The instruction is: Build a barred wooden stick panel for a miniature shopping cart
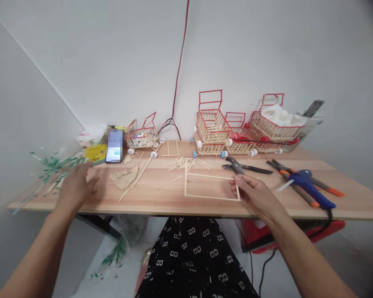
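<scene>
My right hand [251,189] pinches the right side of a thin rectangular stick frame [211,198], held over the front part of the table. One upright stick rises from the frame's left side. My left hand [77,186] is at the table's left, its fingers apart with nothing seen in them, near the phone [114,149] and the green-tipped sticks [54,165]. Loose short sticks [186,162] lie in a pile behind the frame. Long sticks [136,180] lie beside a brown crumpled piece [124,178] between my hands. Another flat stick frame [172,147] rests near the wall.
Small stick carts with red trim [213,124] stand along the wall, with another cart [142,134] at left. Pliers [236,165], orange-handled pliers [329,188] and a blue glue gun [307,184] lie right on the wooden table [161,205]. A red cable [182,54] hangs behind.
</scene>
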Demonstrator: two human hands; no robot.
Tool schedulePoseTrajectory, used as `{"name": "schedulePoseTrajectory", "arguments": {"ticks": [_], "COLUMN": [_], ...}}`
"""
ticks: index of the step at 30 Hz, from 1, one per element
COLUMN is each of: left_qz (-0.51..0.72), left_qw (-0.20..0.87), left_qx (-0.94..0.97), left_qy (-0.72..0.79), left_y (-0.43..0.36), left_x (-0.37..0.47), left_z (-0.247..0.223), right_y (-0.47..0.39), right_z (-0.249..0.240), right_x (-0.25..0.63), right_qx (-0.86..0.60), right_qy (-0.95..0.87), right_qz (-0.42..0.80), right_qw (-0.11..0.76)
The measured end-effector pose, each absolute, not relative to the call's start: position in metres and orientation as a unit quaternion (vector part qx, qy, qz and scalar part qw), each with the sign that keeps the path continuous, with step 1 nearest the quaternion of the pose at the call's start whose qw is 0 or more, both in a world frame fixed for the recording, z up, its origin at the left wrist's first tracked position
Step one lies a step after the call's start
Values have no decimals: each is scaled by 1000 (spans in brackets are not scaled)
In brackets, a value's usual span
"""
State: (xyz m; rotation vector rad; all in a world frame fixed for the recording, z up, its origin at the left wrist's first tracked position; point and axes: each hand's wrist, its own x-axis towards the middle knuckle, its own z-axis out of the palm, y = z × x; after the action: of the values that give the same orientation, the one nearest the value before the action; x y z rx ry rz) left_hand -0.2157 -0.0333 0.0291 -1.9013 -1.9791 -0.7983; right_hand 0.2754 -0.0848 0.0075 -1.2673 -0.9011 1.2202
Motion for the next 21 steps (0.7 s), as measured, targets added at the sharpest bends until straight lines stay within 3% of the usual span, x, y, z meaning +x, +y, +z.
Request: {"name": "schedulePoseTrajectory", "arguments": {"ticks": [2, 5, 9, 15, 18, 21], "left_qz": [-321, -373, -468, -468, -450, -459], "left_qw": [234, 235, 53, -286, -361, -372], "left_qx": [-657, -656, -658, -629, -613, -605], "left_qy": [-641, -613, -587, -552, -539, -535], "left_y": [-45, -62, -74, -64, -55, -49], "left_x": [-204, -170, -112, -43, -26, -20], "left_z": [29, 38, 44, 20, 8, 4], "right_y": [-78, -69, -58, -45, -45, -48], "right_z": [5, 1, -6, -16, -13, -6], "right_x": [270, 262, 252, 244, 241, 238], "right_qx": [-550, -550, -534, -524, -528, -534], "right_qy": [-415, -469, -520, -581, -604, -619], "right_qz": [494, 468, 447, 395, 361, 327], "right_qw": [531, 509, 495, 481, 475, 474]}}
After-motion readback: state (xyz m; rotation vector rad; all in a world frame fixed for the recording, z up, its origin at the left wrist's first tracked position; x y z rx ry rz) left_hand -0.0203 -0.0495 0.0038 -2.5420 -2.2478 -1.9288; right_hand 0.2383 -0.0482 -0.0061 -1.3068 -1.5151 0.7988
